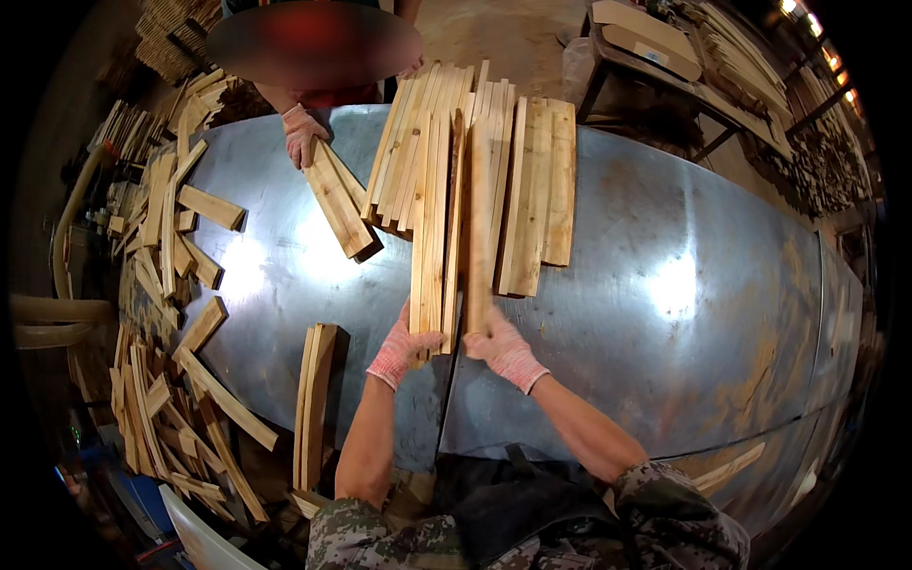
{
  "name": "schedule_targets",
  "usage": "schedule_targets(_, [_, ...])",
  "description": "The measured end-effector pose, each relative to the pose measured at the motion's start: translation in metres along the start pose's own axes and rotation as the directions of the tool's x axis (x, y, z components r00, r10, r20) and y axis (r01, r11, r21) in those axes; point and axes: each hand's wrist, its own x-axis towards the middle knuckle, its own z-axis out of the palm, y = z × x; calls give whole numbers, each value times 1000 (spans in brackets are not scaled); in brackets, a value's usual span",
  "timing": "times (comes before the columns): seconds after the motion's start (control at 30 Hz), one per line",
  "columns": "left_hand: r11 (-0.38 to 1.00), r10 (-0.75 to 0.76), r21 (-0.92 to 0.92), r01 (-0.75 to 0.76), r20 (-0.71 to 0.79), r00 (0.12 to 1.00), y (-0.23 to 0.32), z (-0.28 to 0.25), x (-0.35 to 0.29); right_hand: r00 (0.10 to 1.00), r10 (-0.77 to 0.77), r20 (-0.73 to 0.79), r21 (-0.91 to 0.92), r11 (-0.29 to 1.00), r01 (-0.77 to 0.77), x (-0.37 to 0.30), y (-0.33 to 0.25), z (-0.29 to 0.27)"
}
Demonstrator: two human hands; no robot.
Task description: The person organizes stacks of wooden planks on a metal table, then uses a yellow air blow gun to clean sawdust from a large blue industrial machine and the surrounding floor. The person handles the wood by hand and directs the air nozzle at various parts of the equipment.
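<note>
My left hand (406, 348), in a pinkish knit glove, grips the near end of a bundle of narrow wooden slats (430, 247). Beside it, my right hand (501, 347), gloved the same way, is closed around the near end of a single wooden board (480, 228), which is blurred by motion. Both pieces point away from me over the metal table. Behind them lies a stack of slats (408, 142), with more boards (540, 195) at its right. Across the table a co-worker's gloved hand (303, 136) holds a board (337, 209).
The shiny metal table (646, 285) has a seam running toward me. Loose offcuts (211, 207) lie along its left side, above a heap of scrap wood (152, 418). A short upright stack of boards (313, 404) stands left of my forearm. Another table (665, 81) is at the far right.
</note>
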Motion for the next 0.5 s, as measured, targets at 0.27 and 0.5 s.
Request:
schedule_targets(0.27, [995, 3, -98, 2, 57, 998, 1, -6, 27, 994, 70, -78, 209, 977, -53, 57, -13, 23])
schedule_targets(0.5, [973, 131, -201, -116, 59, 990, -9, 41, 8, 998, 64, -21, 536, 843, -42, 32, -9, 7])
